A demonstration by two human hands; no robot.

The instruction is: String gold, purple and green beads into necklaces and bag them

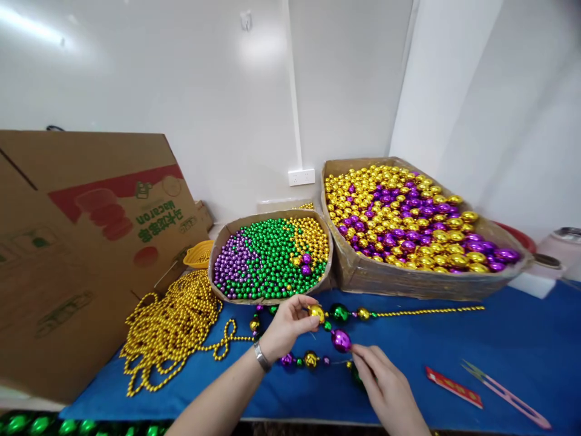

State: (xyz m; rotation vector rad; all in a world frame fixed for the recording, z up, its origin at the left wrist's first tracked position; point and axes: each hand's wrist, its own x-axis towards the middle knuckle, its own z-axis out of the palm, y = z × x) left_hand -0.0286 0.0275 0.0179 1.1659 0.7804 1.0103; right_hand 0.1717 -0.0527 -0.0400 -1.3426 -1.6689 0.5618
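Grips a shiny round gold bead (316,311) in closed fingertips of the left hand (291,327). Touches a glossy round purple bead (341,340) at its near right edge with bunched fingertips of the right hand (382,376); cannot tell whether gripping it. Note both above a blue cloth (408,339), right of heaped gold bead chain (181,321), nearer than a brown cardboard box (408,284) of gold and purple balls (408,225).
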